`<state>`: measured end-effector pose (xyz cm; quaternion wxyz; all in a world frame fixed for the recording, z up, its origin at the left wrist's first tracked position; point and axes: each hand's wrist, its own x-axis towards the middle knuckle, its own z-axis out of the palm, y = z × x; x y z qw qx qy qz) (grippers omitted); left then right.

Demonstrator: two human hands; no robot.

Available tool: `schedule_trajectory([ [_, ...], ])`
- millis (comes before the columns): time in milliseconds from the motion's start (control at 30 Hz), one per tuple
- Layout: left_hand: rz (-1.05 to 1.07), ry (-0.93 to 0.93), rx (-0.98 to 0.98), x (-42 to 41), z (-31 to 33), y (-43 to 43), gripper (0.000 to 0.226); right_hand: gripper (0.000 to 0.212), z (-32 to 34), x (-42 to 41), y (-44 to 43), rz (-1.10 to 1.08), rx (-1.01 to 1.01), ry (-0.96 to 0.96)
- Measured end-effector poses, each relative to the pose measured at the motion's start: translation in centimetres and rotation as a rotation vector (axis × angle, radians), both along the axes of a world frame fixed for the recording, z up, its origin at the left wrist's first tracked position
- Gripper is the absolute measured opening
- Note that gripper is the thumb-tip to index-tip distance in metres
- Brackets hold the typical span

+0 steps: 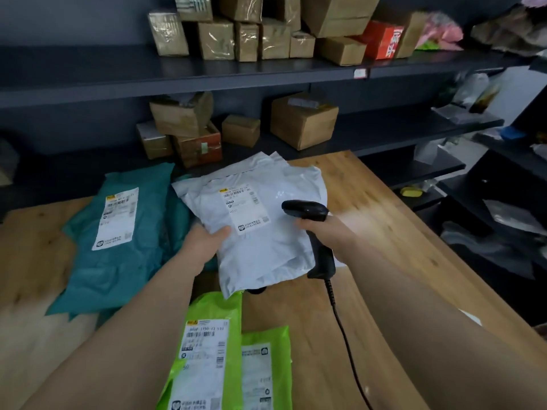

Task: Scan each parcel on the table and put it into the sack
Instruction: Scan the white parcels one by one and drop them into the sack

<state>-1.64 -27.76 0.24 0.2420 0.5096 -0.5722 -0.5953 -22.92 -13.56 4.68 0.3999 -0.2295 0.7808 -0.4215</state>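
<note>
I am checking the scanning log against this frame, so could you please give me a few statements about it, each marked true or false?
1. The left hand holds the white parcel by its edge. True.
2. The right hand is empty. False: it grips a black barcode scanner, whose head is over the white parcel.
3. The white parcel lies with its label face down. False: its label faces up.
4. A teal parcel lies on the table to the left of the white one. True.
5. The scanner is cordless. False: a black cable runs from its handle.
6. Two green parcels lie nearest the camera. True.
</note>
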Motion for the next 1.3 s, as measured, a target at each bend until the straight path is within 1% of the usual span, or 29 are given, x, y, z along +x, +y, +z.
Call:
schedule_trajectory([
  [67, 0.069, 0.054, 0.051, -0.7, 0.6, 0.4, 0.035, 0.032, -0.4, -0.3, 0.0, -0.007, -0.035, -0.073],
  [133, 0.075, 0.133, 0.104, -0.9, 1.5, 1.5, 0.036, 0.035, -0.4, -0.5, 0.5, -0.015, -0.075, -0.132],
  [233, 0.076, 0.224, 0.139, 0.2, 3.3, 4.5, 0.039, 0.031, 0.5, -0.8, 2.4, 0.0, -0.104, -0.144],
  [300, 0.075, 0.212, 0.147, 1.6, 4.2, 7.1, 0.046, 0.025, 1.1, -1.1, 4.4, 0.041, -0.107, -0.113],
  [367, 0.081, 0.225, 0.183, 3.2, 4.2, 9.8, 0.052, 0.024, 1.5, -1.2, 6.8, 0.123, -0.097, -0.053],
  [433, 0.104, 0.293, 0.272, 4.7, 3.9, 12.3, 0.055, 0.023, 1.6, -1.2, 9.3, 0.237, -0.081, -0.014],
  [500, 0.201, 0.314, 0.353, 5.6, 3.4, 14.6, 0.053, 0.024, 1.5, -1.0, 11.6, 0.361, -0.028, 0.025],
  [533, 0.272, 0.299, 0.359, 5.9, 3.0, 15.6, 0.049, 0.027, 1.5, -0.7, 12.7, 0.409, 0.0, 0.037],
  [567, 0.332, 0.275, 0.337, 6.1, 2.5, 16.5, 0.043, 0.031, 1.5, -0.5, 13.5, 0.443, 0.023, 0.05],
  [633, 0.368, 0.23, 0.281, 6.6, 1.7, 18.3, 0.035, 0.038, 1.6, -0.1, 14.7, 0.482, 0.058, 0.108],
  [700, 0.343, 0.18, 0.231, 7.2, 0.9, 19.8, 0.036, 0.028, 2.0, 0.4, 15.4, 0.473, 0.053, 0.161],
  [733, 0.326, 0.14, 0.191, 7.6, 0.6, 20.5, 0.033, 0.022, 2.4, 0.7, 15.7, 0.458, 0.038, 0.156],
  [800, 0.325, 0.073, 0.088, 8.2, 0.1, 21.7, 0.025, 0.015, 3.3, 1.5, 16.5, 0.453, -0.005, 0.105],
  [833, 0.342, 0.062, 0.05, 8.4, -0.1, 22.3, 0.025, 0.014, 3.8, 2.0, 17.0, 0.457, -0.032, 0.07],
  [933, 0.387, 0.13, 0.018, 8.3, -0.8, 23.9, 0.031, 0.013, 4.8, 3.5, 18.3, 0.459, -0.093, 0.013],
  [1033, 0.436, 0.157, -0.032, 8.1, -1.3, 24.8, 0.027, 0.015, 5.5, 4.6, 19.4, 0.462, -0.097, 0.069],
  [1300, 0.482, 0.134, -0.063, 7.8, -1.9, 25.5, 0.022, 0.014, 7.1, 5.1, 21.2, 0.466, -0.072, 0.07],
])
